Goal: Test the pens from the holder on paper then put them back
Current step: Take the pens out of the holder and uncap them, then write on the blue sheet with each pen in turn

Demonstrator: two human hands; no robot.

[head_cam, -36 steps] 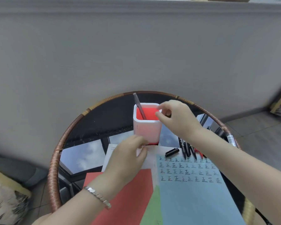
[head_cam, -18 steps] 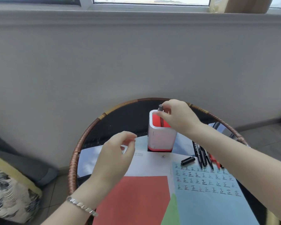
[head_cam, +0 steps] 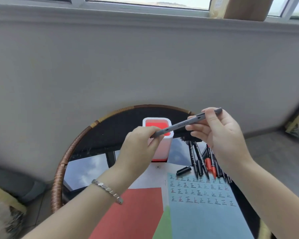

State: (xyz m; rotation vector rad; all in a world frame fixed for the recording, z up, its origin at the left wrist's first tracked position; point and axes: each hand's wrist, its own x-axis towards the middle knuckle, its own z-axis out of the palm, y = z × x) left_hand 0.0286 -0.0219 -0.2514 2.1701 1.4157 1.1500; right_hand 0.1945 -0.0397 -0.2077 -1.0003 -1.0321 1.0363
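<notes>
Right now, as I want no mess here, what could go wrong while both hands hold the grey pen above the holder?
1. Pulling the grey pen apart with a jerk could swing the left hand into the white holder right by it and tip it.
2. The right hand hangs over loose pens lying beside the blue sheet; a bump might scatter them.

The holder [head_cam: 164,149] stands on the bench [head_cam: 86,168]. One pen [head_cam: 181,124] hangs above it, between the left hand [head_cam: 138,149] and the right hand [head_cam: 222,135]. More pens [head_cam: 199,161] lie right of the holder. The paper [head_cam: 205,214] lies in front.
</notes>
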